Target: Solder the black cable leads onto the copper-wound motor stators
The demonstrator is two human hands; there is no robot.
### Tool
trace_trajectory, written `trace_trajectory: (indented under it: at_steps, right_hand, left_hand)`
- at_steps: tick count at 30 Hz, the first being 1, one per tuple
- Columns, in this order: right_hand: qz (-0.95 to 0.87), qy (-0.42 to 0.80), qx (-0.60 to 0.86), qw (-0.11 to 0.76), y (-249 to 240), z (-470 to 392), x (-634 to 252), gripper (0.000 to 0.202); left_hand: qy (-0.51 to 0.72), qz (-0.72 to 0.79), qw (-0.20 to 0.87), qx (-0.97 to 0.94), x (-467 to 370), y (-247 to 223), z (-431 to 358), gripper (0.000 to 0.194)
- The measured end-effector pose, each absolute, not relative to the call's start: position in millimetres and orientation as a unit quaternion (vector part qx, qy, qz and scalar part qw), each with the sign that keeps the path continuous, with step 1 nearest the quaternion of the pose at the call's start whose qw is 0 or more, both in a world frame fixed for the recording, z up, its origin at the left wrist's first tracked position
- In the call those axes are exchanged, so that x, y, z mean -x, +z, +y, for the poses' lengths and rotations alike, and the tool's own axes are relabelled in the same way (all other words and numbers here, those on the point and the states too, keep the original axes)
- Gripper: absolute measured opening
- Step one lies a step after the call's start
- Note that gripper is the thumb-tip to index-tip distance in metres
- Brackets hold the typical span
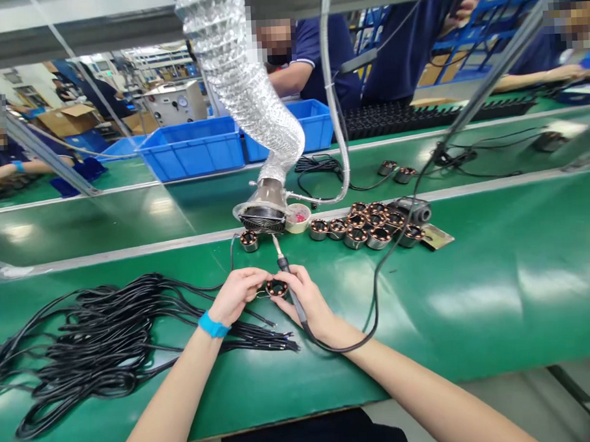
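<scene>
A small ring-shaped motor stator [277, 288] with copper windings is between my two hands, just over the green bench. My left hand [239, 294], with a blue wristband, has its fingers closed at the stator's left edge; a thin lead sticks out below them. In my right hand [309, 304] a soldering iron [283, 263] lies under the thumb side, its tip pointing up and away from me. Thumb and fingertips of that same hand also touch the stator's right side. Exactly what the left fingertips pinch is partly hidden.
Black cables [109, 333] lie bundled at left, stripped ends near my hands. Several stators [357, 236] stand at right of a fume extractor hood [263, 212] on a foil duct. A small tub [298, 218] sits beside it. Blue bins [194, 150] and co-workers are beyond.
</scene>
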State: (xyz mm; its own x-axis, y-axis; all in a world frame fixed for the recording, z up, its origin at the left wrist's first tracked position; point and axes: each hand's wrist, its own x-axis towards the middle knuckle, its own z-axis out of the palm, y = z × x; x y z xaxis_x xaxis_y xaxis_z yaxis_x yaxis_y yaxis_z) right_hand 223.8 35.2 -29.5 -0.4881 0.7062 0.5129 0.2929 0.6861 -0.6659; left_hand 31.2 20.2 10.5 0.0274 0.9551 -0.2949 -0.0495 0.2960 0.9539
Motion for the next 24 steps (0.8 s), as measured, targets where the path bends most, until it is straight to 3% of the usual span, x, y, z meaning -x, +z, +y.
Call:
trace_trajectory:
  at_steps: [3, 7, 19, 24]
  right_hand:
    - [-0.837, 0.250, 0.306, 0.379, -19, 33, -236, 0.047]
    - [-0.838, 0.269, 0.308, 0.362, -8, 31, -250, 0.057]
    - [-0.841, 0.265, 0.291, 0.371, -18, 37, -229, 0.046]
    - [-0.841, 0.262, 0.295, 0.369, -15, 33, -237, 0.051]
  left_hand:
    - [0.409, 0.607, 0.526, -0.434, -30, 14, 5, 0.046]
    - [0.375, 0.630, 0.462, -0.499, -22, 17, -13, 0.038]
    - [0.455, 0.568, 0.542, -0.420, -32, 7, 12, 0.031]
    - [0.432, 0.601, 0.508, -0.441, -25, 6, 2, 0.038]
